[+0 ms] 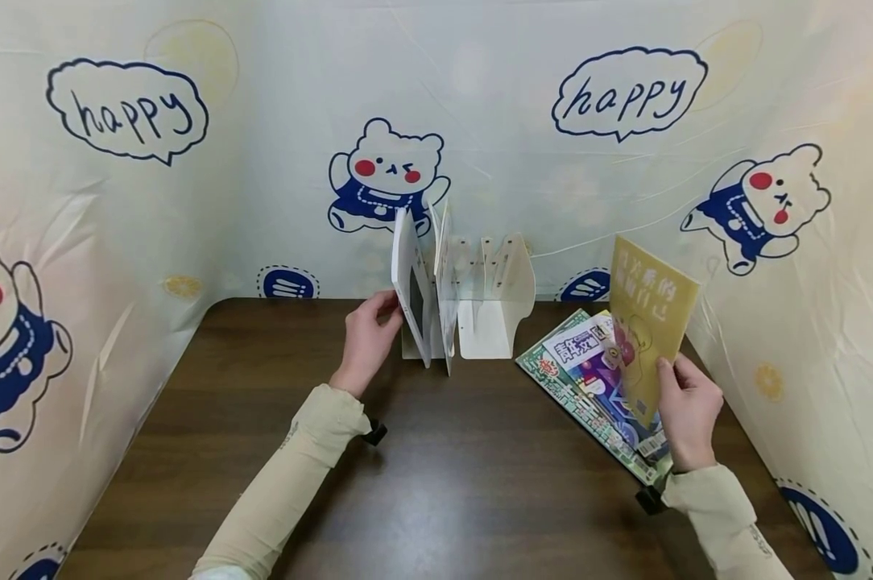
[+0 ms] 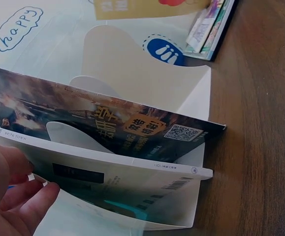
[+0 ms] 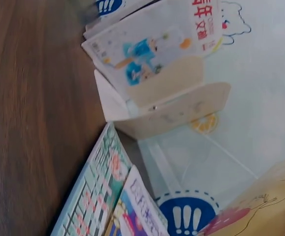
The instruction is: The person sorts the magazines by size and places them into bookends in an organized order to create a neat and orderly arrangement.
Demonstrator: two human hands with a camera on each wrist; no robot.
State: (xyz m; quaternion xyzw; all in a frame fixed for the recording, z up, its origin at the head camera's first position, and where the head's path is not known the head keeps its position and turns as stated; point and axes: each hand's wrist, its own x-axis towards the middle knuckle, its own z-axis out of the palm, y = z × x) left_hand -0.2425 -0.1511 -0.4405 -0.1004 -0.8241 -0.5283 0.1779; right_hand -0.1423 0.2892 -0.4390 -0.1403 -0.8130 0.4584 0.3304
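A cream book rack stands on the tabletop, its left part holding a white book and, across a divider, a dark-backed magazine, both upright. The left hand is at the rack's left end, fingers bent beside the white book; whether they grip anything, I cannot tell. The right hand pinches a yellow book by its lower edge, tilted above a purple magazine that lies on a green magazine, right of the rack.
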